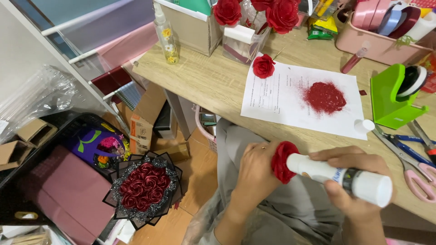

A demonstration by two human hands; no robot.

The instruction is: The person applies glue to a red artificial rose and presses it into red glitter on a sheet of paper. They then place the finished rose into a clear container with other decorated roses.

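My left hand (255, 170) holds a red fabric rose (280, 161) over my lap, below the table's front edge. My right hand (352, 181) grips a white glue bottle (340, 177) lying sideways, its tip pressed against the rose's petals. On the wooden table (213, 81) lies a white sheet of paper (281, 97) with a heap of red glitter (324, 97) on it and another red rose (263, 66) at its far left corner. A small white cap (364, 125) stands at the paper's near right corner.
A green tape dispenser (393, 97) and pink-handled scissors (415, 170) sit on the table's right. More red roses (254, 13) stand in a clear container at the back beside a spray bottle (165, 36). A red rose bouquet (144, 187) in black wrapping rests on the floor at left.
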